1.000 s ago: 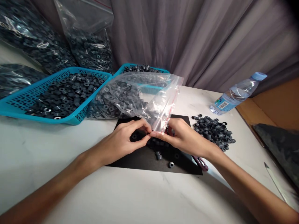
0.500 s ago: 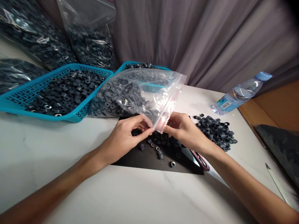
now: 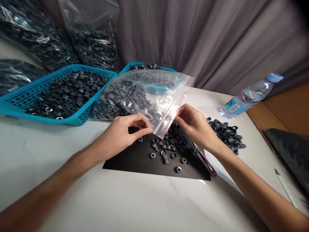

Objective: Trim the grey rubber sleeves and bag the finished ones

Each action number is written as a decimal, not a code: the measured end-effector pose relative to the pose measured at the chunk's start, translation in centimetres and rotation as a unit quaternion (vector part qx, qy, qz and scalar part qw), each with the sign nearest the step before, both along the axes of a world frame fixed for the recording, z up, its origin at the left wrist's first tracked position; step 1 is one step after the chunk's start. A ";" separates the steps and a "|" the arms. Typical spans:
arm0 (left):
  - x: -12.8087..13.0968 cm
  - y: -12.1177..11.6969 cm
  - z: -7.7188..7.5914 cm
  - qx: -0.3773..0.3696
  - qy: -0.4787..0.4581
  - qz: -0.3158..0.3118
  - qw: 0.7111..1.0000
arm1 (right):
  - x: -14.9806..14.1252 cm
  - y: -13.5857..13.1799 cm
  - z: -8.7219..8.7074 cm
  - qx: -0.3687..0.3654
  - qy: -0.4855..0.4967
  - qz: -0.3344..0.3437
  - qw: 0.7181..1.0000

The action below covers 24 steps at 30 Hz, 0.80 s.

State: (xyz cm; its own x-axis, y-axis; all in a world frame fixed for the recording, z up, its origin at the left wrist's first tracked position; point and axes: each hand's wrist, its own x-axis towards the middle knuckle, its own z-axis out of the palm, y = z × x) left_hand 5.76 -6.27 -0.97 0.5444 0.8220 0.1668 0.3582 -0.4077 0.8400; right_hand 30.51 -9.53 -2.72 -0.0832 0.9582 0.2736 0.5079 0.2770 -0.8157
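Observation:
A clear zip-lock bag (image 3: 166, 106), part filled with dark grey ring-shaped pieces, lies with its zip end toward me. My left hand (image 3: 131, 129) pinches the near corner of the bag between thumb and fingers. Farther up the zip edge, my right hand (image 3: 193, 124) is closed on the bag as well. Below the hands is a black sheet (image 3: 135, 159) with loose dark rings (image 3: 166, 146) scattered over it. A utility knife with a purple handle (image 3: 205, 161) rests at the sheet's right side, under my right wrist.
A blue basket (image 3: 79, 117) full of dark pieces stands at left, with another blue basket (image 3: 125, 68) behind the bag. Filled bags (image 3: 94, 45) lean at the back left. To the right are a pile of dark rings (image 3: 227, 133), a water bottle (image 3: 251, 95), a pencil (image 3: 286, 187) and a cardboard box (image 3: 287, 109).
My right hand has slid up and right along the zip edge, away from my left hand. My left hand has shifted slightly left, and more of the rings on the sheet show.

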 end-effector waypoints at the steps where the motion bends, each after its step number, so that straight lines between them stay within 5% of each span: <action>1: -0.1 0.1 0.2 0.021 0.024 0.003 0.999 | 0.0 0.0 -0.1 0.029 -0.043 -0.013 0.999; 9: -0.7 0.4 -0.7 0.098 0.117 -0.052 0.987 | 0.8 0.9 -2.0 0.129 -0.233 0.056 0.962; 14: -0.9 0.2 -1.3 0.135 0.167 -0.107 0.971 | 1.2 1.2 -2.3 0.116 -0.246 0.072 0.960; 24: -1.2 0.6 -1.9 0.180 0.198 -0.108 0.958 | 1.2 1.4 -1.9 0.076 -0.220 0.081 0.969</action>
State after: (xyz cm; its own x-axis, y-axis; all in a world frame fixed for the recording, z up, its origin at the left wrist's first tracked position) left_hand 4.52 -5.67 -2.87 0.7746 0.6108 0.1640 0.4934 -0.7459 0.4475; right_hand 31.69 -8.15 -4.67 -0.3693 0.8743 0.3151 0.7373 0.4820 -0.4733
